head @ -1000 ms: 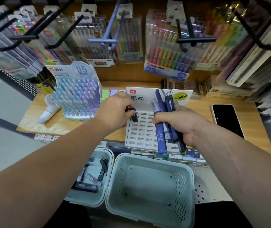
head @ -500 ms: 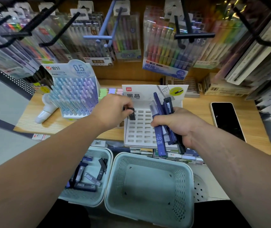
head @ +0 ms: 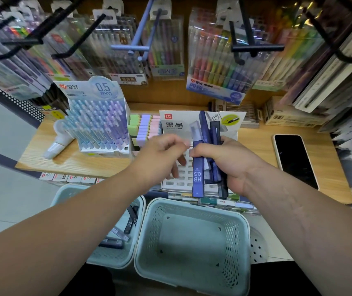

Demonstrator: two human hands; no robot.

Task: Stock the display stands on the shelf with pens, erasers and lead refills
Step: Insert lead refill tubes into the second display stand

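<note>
Right hand [head: 228,165] at centre frame is clamped on a fistful of refills [head: 198,167], ends up. Left hand [head: 162,154], blurred just beside them, has its fingers half curled; whether it pinches one I cannot tell. Best to draw a single refill off the bundle, hold it upright and seat it squarely in a free slot of the white stand [head: 180,183] beneath both hands, with the rest gripped firmly. The stand sits on a wooden shelf [head: 85,163] between erasers [head: 145,127] and a phone [head: 294,161]; pen packs [head: 219,67] hang above, a basket [head: 192,205] waits below
</note>
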